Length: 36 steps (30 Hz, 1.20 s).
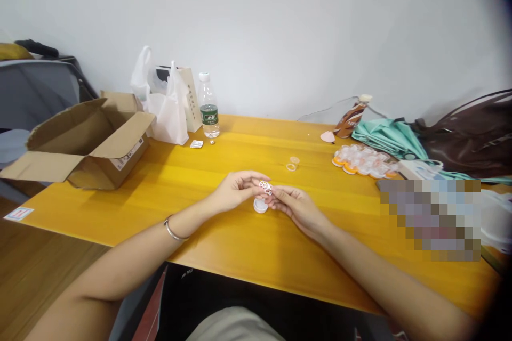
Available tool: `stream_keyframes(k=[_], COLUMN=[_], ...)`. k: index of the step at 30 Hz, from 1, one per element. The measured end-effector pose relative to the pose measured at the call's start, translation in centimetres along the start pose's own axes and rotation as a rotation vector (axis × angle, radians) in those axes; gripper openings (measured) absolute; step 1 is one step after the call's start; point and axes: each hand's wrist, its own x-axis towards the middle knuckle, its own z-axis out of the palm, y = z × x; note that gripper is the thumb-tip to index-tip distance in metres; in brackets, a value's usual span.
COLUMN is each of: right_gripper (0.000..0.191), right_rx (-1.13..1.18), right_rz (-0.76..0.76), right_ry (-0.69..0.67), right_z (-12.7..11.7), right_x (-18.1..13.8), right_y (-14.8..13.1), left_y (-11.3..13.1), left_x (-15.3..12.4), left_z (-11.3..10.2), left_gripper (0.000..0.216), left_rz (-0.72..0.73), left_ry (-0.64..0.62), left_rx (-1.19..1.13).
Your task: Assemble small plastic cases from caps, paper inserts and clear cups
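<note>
My left hand (236, 190) and my right hand (295, 206) meet over the middle of the yellow table (160, 208). Both pinch a small white ring-like piece (265, 187) between their fingertips. Just below them a small round white container (260, 205) sits on the table. A silver bangle (174, 232) circles my left wrist. Farther back lie a small clear lid (295, 160) and a thin ring (290, 167).
An open cardboard box (86, 144) stands at the left edge, with white plastic bags (168, 109) and a water bottle (208, 106) behind. At right are a tray of small orange-capped containers (364, 161), a brown drink bottle (352, 117), a teal umbrella (388, 136) and a dark bag (472, 138).
</note>
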Motion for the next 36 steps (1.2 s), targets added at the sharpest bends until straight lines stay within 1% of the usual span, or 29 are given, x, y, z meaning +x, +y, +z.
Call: stream_keyframes(k=[2,4,9,11,17,23,30,36], right_gripper=[0.021,0.021,0.021,0.022,0.022,0.02,0.019,0.019], right_rx=[0.005,0.01,0.031,0.032,0.056,0.047,0.069,0.043], right_rz=[0.005,0.01,0.017,0.022,0.014,0.039,0.083,0.079], right_ry=[-0.009,-0.011,-0.047,-0.05,-0.079,-0.108,-0.137,-0.157], right_z=[0.07,0.08,-0.04,-0.04,0.03,-0.25,-0.63,-0.76], right_x=[-0.01,-0.01,-0.05,-0.11,-0.3,-0.24,0.17,0.38], right_y=[-0.03,0.0,0.08,0.01,-0.34,-0.37,-0.26,-0.44], left_y=[-0.13,-0.03,0.61,0.64,0.3,0.39,-0.11,-0.26], left_x=[0.02,-0.01,-0.08,-0.02,0.15,0.03,0.13,0.23], left_z=[-0.01,-0.09,-0.27,-0.33,-0.44,-0.36,-0.42,-0.38], left_gripper=[0.028,0.025,0.016,0.016,0.016,0.017,0.017,0.017], left_rz=[0.007,0.047,0.307,0.354,0.334,0.35,0.322,0.313], left_ry=[0.006,0.023,0.062,0.064,0.016,0.018,0.013,0.003], left_rx=[0.031,0.097,0.468,0.542,0.534,0.518,0.54,0.525])
